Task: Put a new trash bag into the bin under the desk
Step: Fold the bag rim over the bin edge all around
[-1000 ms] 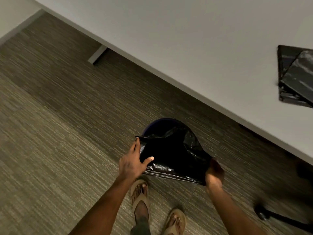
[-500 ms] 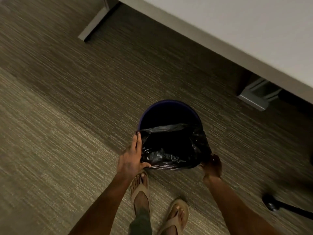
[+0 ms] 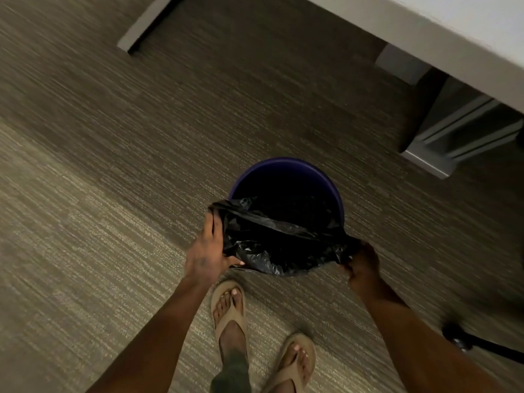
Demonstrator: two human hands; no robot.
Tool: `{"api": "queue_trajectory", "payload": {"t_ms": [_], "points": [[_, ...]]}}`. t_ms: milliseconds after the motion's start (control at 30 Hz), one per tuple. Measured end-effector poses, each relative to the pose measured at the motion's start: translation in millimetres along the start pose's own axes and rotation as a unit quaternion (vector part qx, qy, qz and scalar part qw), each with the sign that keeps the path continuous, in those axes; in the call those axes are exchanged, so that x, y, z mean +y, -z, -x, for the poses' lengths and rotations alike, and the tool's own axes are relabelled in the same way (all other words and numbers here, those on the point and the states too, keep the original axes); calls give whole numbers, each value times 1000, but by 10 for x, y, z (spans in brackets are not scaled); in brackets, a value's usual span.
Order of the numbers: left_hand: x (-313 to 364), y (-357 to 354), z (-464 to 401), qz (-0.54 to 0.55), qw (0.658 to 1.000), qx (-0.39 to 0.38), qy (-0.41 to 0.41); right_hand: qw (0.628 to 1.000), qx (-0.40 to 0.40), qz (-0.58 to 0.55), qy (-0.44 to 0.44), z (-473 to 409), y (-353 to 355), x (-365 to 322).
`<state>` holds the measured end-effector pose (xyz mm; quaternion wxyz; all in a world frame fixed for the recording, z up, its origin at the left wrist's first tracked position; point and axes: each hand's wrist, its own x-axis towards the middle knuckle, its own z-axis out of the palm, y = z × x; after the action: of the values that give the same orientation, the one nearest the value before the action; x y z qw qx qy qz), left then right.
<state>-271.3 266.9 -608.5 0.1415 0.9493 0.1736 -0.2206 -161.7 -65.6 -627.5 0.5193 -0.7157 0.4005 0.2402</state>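
A round dark blue bin (image 3: pixel 286 163) stands on the carpet just in front of the desk's edge. A black trash bag (image 3: pixel 278 239) hangs stretched over the near half of its rim, its mouth partly open over the bin. My left hand (image 3: pixel 208 248) grips the bag's left edge beside the rim. My right hand (image 3: pixel 363 265) pinches the bag's right edge at the near right of the bin. The far half of the rim is bare, and the inside of the bin is dark.
The white desk (image 3: pixel 442 32) crosses the top right, with a grey metal leg foot (image 3: pixel 448 140) right of the bin and another foot (image 3: pixel 141 26) at the top left. My sandalled feet (image 3: pixel 229 307) stand just behind the bin. A black chair caster (image 3: pixel 456 336) sits at the right.
The view has tilted down and closer to the bin. The bag has dropped lower over the bin's near rim, and both hands have spread it wider.
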Motion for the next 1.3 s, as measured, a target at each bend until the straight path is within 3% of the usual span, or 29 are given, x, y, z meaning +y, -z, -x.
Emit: {"api": "queue_trajectory", "payload": {"t_ms": [133, 233, 300, 400, 533, 800, 967, 1133, 1300], "points": [[-33, 53, -164, 127, 990, -17, -63, 993, 5, 108, 34, -4, 7, -160], [-98, 147, -198, 221, 973, -24, -63, 982, 118, 103, 109, 158, -7, -263], [-118, 201, -196, 261, 964, -29, -52, 947, 184, 69, 253, 346, -44, -322], [-77, 224, -217, 301, 952, -18, -44, 860, 166, 184, 446, 564, -161, -311], [129, 249, -268, 346, 937, 48, -14, 823, 119, 318, 456, 641, -408, -227], [329, 334, -552, 270, 952, 135, 48, 840, 132, 242, 467, 366, -609, -673], [223, 362, -730, 203, 971, 119, 33, 858, 147, 209, 446, 105, -648, -969], [115, 434, -859, 229, 961, 151, -44, 852, 100, 250, 450, -130, -738, -1119], [109, 465, -985, 192, 976, 82, -62, 836, 50, 314, 447, -268, -853, -1100]]}}
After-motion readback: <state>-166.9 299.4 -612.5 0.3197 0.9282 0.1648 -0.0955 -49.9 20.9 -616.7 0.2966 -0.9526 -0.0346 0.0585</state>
